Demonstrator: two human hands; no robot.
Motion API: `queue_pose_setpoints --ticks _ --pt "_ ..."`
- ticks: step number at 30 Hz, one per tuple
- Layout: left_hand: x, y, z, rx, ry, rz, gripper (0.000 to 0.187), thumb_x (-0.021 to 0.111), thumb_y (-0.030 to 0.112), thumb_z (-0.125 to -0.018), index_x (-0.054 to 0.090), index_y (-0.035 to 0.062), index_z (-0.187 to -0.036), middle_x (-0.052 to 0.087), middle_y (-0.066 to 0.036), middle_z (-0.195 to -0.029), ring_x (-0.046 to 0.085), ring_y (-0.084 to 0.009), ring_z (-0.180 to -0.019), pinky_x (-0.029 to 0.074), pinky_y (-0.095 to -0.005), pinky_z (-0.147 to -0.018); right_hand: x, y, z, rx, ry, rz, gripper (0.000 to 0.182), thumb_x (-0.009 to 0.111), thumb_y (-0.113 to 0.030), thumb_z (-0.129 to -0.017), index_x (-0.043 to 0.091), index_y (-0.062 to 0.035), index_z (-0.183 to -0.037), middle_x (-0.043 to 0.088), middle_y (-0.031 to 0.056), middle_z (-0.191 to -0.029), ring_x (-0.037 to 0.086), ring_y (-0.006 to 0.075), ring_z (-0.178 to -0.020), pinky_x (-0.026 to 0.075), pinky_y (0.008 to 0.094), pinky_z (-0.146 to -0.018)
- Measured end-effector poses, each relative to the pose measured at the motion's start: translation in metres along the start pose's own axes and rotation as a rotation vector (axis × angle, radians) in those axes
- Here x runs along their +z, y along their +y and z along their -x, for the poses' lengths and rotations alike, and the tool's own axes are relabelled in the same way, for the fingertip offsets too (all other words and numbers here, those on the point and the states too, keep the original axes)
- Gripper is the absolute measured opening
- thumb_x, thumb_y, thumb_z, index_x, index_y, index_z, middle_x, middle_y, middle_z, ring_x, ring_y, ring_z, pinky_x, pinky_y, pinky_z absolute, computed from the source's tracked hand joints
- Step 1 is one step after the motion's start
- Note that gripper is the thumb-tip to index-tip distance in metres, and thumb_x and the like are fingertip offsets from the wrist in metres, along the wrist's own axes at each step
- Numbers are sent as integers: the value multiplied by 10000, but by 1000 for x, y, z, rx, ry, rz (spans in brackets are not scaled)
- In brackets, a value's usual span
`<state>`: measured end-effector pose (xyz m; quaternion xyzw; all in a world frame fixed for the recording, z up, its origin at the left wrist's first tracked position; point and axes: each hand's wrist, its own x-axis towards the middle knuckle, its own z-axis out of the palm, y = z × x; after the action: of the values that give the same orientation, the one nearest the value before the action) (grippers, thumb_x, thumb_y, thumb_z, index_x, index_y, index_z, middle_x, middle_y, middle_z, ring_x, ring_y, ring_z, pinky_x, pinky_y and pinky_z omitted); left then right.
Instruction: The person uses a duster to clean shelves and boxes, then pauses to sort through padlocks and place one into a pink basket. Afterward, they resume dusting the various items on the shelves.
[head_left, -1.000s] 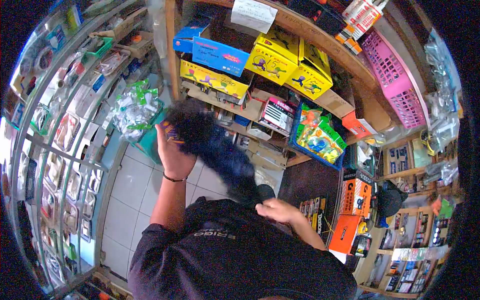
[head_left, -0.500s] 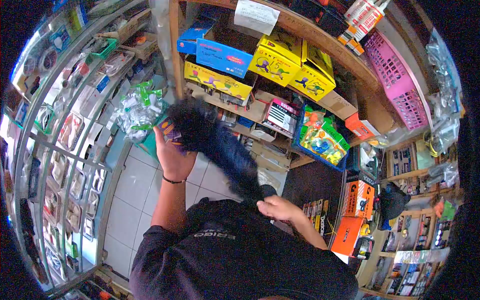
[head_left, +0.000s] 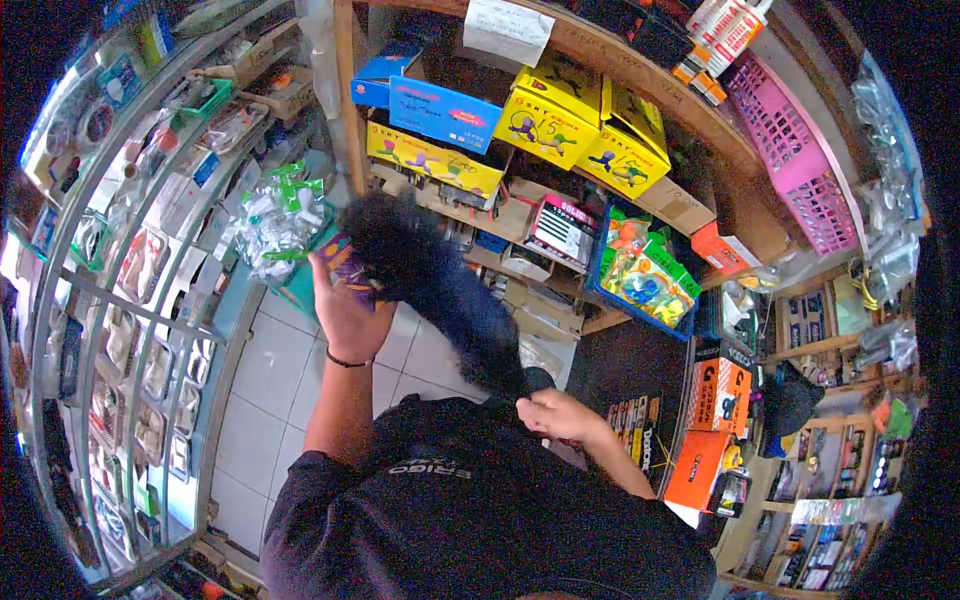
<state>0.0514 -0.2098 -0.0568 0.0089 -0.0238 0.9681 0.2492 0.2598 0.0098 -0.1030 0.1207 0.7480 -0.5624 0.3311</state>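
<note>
In my right hand [head_left: 556,413] is the handle end of a dark feather duster [head_left: 465,315], closed in my fingers close to my chest. The fluffy black duster stretches up and left from there, its tip over a purple patterned package [head_left: 343,268]. My left hand [head_left: 352,318] holds that package upright, thumb raised along its left side. Feathers hide much of the package, and its other fingers are mostly out of sight. Just beyond the left hand lies a pile of clear plastic bags with green tops [head_left: 285,215].
A glass display case [head_left: 130,300] runs along the left. Wooden shelves ahead carry yellow boxes [head_left: 550,120], a blue box [head_left: 445,112] and a blue basket [head_left: 640,270] of bagged goods. A pink basket [head_left: 785,150] stands upper right; orange boxes [head_left: 700,470] stack at right.
The feather duster's feathers have shifted slightly against the package, showing a bit more of its purple surface. My right hand has moved slightly; my left hand stays almost in place.
</note>
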Motion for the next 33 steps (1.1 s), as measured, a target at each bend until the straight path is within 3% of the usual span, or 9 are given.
queue_pose_setpoints --ticks 4,9,12,16,21,24,26,30,33 --pt "-2 -5 -1 17 -162 -278 568 223 506 -835 366 100 -1204 439 -181 -1154 435 -363 -1029 320 -486 -886 -6 -13 8 -76 -123 388 467 391 -426 -846 467 -33 -604 446 5 -541 387 104 -499 360 269 -471" --pt "0 -5 -1 62 62 -128 580 241 518 -826 349 103 -1216 444 -181 -1149 442 -364 -1018 317 -486 -885 -1 2 3 -73 -48 -69 490 386 -450 -839 471 -16 -626 425 5 -539 381 119 -500 346 299 -468" --pt "-36 8 -12 -83 -204 -351 546 189 462 -858 326 77 -1220 447 -146 -1148 415 -320 -1055 283 -497 -899 -6 -20 13 -11 -148 395 495 374 -451 -841 482 -22 -618 445 3 -537 391 115 -507 351 298 -472" --pt "8 -6 2 63 126 -223 572 257 501 -834 332 80 -1215 496 -138 -1082 475 -318 -971 349 -480 -844 0 -3 6 10 -26 23 486 381 -429 -846 459 -17 -602 422 15 -517 386 114 -502 347 296 -468" --pt "-21 4 -7 -79 -250 -301 620 220 527 -824 346 51 -1201 428 -163 -1172 422 -350 -1048 304 -465 -909 2 -15 15 -26 -27 123 484 382 -429 -847 456 -26 -591 425 -1 -531 385 105 -508 342 285 -468" --pt "2 -4 1 30 23 -63 615 237 533 -817 344 70 -1206 403 -209 -1179 418 -392 -1033 302 -500 -893 4 -13 11 -45 -27 55 481 372 -424 -852 459 -27 -593 419 4 -532 381 106 -506 339 286 -470" --pt "-18 0 -4 13 -218 -347 602 227 538 -818 347 98 -1210 404 -199 -1184 419 -391 -1031 304 -491 -896 2 -20 14 -129 -87 268 470 372 -414 -853 468 -23 -612 422 4 -533 389 112 -510 345 293 -481" --pt "3 3 2 20 40 -81 612 253 530 -814 277 102 -1252 405 -193 -1186 413 -392 -1035 288 -516 -896 6 -16 11 -10 -36 76 501 373 -422 -849 481 22 -645 446 24 -542 392 138 -515 348 341 -492" --pt "-13 7 -2 -48 -194 -136 608 227 536 -820 298 108 -1246 415 -161 -1188 407 -336 -1069 279 -494 -916 5 -17 7 -76 -97 343 484 384 -431 -842 500 -6 -642 461 20 -533 405 124 -506 362 308 -483"
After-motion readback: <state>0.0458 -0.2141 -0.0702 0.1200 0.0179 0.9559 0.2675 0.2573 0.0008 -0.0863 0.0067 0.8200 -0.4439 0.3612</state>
